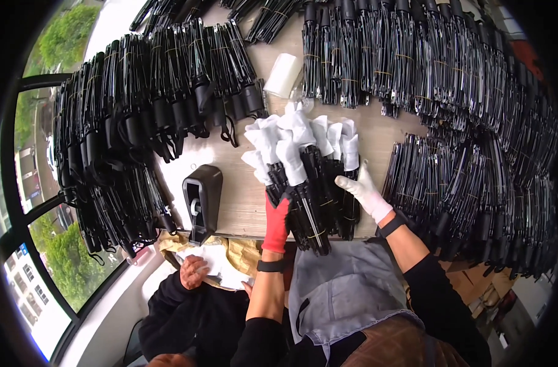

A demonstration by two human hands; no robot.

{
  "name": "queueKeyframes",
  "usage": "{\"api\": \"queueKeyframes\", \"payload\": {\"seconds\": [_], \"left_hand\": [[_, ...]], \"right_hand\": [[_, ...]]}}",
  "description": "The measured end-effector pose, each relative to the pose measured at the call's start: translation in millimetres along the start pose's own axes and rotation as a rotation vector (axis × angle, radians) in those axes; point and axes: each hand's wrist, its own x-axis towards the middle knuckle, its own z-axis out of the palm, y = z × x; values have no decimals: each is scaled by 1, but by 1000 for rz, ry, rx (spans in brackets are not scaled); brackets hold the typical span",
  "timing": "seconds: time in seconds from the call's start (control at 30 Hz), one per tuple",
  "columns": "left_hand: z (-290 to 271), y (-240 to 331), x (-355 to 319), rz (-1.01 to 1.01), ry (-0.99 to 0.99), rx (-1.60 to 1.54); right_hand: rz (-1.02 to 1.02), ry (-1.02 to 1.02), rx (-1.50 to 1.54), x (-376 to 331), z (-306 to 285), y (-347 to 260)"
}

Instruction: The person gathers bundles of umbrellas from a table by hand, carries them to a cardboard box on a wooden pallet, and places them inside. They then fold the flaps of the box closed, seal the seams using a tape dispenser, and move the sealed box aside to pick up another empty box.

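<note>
The red-gloved left hand (276, 221) clamps a bundle of slim black rods (316, 202) with white paper-wrapped tips on the pale wooden table (242, 202), while the white-gloved right hand (366, 191) rests open-fingered against its side.

My left hand (278, 221), in a red glove, grips a bundle of black folded frames (312, 196) whose tips are wrapped in white paper. My right hand (366, 191), in a white glove, rests against the bundle's right side. A black tape dispenser (201, 200) stands just left on the wooden table (242, 202). Stacks of black frames (126, 134) surround everything.
</note>
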Motion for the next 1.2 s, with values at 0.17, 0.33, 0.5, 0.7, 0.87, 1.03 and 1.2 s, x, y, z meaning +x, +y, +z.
{"api": "queueKeyframes", "payload": {"seconds": [0.17, 0.33, 0.5, 0.7, 0.87, 1.03, 1.2], "left_hand": [[-21, 1, -7, -107, -70, 4], [28, 27, -7, -15, -186, 293], [18, 12, 10, -60, -102, 128], [9, 12, 15, -171, -120, 73], [52, 19, 3, 133, -51, 544], [79, 7, -8, 343, 87, 921], [-13, -9, 25, 199, -62, 463]], "right_hand": [[94, -83, 125, 1, 7, 8], [5, 310, 151, -5, 28, -5], [56, 525, -47, -10, 23, -7], [126, 291, 35, -36, -13, -6], [-13, 299, -43, -52, -11, 4], [-119, 309, -398, -62, 1, 10], [-20, 292, -409, -60, -15, 7]]}}
